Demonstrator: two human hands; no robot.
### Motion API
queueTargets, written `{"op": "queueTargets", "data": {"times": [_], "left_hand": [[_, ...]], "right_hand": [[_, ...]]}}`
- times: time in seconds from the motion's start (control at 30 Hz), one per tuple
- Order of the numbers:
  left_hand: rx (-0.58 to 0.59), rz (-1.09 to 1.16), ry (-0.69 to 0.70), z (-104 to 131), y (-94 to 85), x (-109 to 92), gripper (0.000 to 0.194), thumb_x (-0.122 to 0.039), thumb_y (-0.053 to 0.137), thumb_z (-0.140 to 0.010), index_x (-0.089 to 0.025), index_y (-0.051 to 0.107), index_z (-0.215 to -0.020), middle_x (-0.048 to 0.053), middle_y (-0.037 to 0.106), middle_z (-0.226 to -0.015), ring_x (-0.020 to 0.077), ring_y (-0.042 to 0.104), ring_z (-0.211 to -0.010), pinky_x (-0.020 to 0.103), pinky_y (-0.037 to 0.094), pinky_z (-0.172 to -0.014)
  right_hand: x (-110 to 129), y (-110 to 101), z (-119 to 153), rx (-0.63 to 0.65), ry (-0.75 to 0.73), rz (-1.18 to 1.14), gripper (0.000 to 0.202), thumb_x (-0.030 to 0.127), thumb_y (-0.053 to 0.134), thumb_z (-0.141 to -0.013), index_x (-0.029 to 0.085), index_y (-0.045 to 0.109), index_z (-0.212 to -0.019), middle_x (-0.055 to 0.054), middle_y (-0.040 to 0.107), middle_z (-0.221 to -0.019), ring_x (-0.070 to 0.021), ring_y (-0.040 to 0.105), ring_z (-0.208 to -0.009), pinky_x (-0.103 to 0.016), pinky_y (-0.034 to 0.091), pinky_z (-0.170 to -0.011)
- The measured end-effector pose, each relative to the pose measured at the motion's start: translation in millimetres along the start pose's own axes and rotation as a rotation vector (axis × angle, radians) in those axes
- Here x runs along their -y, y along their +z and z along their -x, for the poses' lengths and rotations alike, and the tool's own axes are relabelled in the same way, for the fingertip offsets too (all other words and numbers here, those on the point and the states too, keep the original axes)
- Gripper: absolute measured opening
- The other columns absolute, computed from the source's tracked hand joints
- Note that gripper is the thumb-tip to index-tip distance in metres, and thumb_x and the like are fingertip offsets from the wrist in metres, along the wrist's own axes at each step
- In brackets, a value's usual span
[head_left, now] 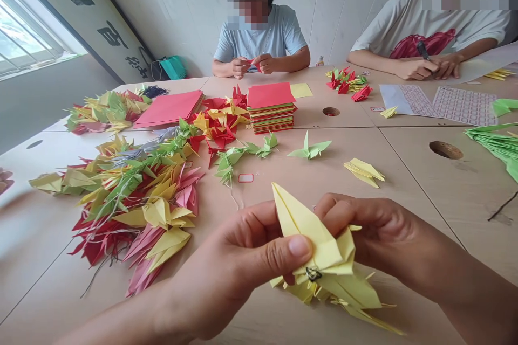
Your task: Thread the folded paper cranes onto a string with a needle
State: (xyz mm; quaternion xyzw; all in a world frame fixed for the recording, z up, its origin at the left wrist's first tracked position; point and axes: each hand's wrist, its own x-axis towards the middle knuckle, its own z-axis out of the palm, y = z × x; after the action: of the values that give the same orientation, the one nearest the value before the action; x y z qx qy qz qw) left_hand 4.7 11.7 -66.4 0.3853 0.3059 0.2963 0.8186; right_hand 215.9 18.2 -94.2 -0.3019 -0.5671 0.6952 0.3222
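Observation:
Between my hands is a yellow paper crane [309, 221], its pointed wing tilted up to the left. My left hand [246, 259] pinches it, thumb pressed flat on the near side. The curled fingers of my right hand [376, 226] grip its far right side, and their tips are partly hidden behind the paper. A small dark knot of thread [313, 274] shows at its lower edge. Underneath hang more folded yellow cranes [360, 291], close together. A flat-folded yellow crane [364, 171] and a green crane [309, 146] lie beyond my hands.
Strung cranes in several colours form a heap [141, 194] at left. Behind stand a stack of coloured paper [271, 110] and red sheets [172, 109]. Across the table, one person [261, 38] folds red paper; another [424, 38] holds a pen. Round holes [445, 150] pierce the tabletop.

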Motion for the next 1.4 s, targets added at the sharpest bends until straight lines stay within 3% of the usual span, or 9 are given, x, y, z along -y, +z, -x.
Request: {"op": "queueTargets", "data": {"times": [0.27,0.53,0.73,0.9,1.1,1.23,1.4], "left_hand": [[0.084,0.001,0.011,5,4.6,-1,0.016,-0.022,0.061,-0.089,-0.018,0.071,-0.1,0.002,0.059,-0.09,0.0101,0.051,-0.082,0.019,0.041,-0.077],[0.112,0.019,0.019,6,11.2,-3,0.017,-0.013,0.056,-0.091,-0.018,0.072,-0.092,-0.001,0.054,-0.078,0.0066,0.045,-0.072,0.015,0.037,-0.069],[0.055,0.042,-0.018,6,7.6,0,0.011,-0.022,0.065,-0.086,-0.015,0.072,-0.091,0.0,0.057,-0.078,0.0069,0.047,-0.069,0.016,0.038,-0.065],[0.142,0.186,-0.09,2,9.7,-2,0.014,-0.009,0.072,-0.078,-0.018,0.074,-0.089,-0.002,0.063,-0.075,0.0062,0.054,-0.072,0.018,0.042,-0.076],[0.153,0.199,-0.044,3,9.5,1,0.019,-0.002,0.066,-0.081,-0.018,0.076,-0.085,-0.002,0.065,-0.074,0.005,0.055,-0.07,0.015,0.04,-0.067],[0.095,0.202,-0.073,2,6.6,4,0.011,-0.006,0.071,-0.078,-0.016,0.075,-0.08,-0.001,0.064,-0.071,0.0053,0.053,-0.065,0.015,0.039,-0.064],[0.071,0.183,-0.113,0,4.1,6,0.006,-0.011,0.076,-0.072,-0.015,0.073,-0.075,-0.001,0.059,-0.065,0.0062,0.048,-0.06,0.016,0.035,-0.057]], "right_hand": [[-1,-1,4,-0.005,-0.064,0.114,0.012,0.025,0.057,-0.093,0.03,0.068,-0.09,0.002,0.053,-0.086,-0.009,0.056,-0.075,-0.021,0.047,-0.066],[-2,-2,6,-0.045,-0.158,0.237,0.015,0.023,0.057,-0.092,0.031,0.069,-0.089,0.002,0.051,-0.085,-0.0081,0.053,-0.069,-0.02,0.045,-0.061],[-2,-2,5,-0.047,-0.128,0.22,0.012,0.024,0.057,-0.093,0.03,0.067,-0.089,0.001,0.051,-0.085,-0.0091,0.055,-0.069,-0.021,0.046,-0.061],[-2,-4,4,-0.038,-0.153,0.223,0.012,0.024,0.056,-0.094,0.031,0.065,-0.089,0.002,0.05,-0.088,-0.0088,0.054,-0.074,-0.021,0.045,-0.065],[-2,-5,5,-0.054,-0.21,0.327,0.016,0.021,0.055,-0.094,0.03,0.067,-0.087,0.002,0.049,-0.086,-0.0091,0.054,-0.074,-0.021,0.043,-0.065],[-1,-7,2,-0.068,-0.257,0.373,0.019,0.023,0.053,-0.095,0.031,0.068,-0.089,0.002,0.049,-0.085,-0.0092,0.053,-0.073,-0.022,0.042,-0.065],[-2,-9,-1,0.009,-0.185,0.263,0.018,0.031,0.054,-0.095,0.029,0.069,-0.086,0.001,0.049,-0.08,-0.0099,0.052,-0.07,-0.023,0.044,-0.064]]}}
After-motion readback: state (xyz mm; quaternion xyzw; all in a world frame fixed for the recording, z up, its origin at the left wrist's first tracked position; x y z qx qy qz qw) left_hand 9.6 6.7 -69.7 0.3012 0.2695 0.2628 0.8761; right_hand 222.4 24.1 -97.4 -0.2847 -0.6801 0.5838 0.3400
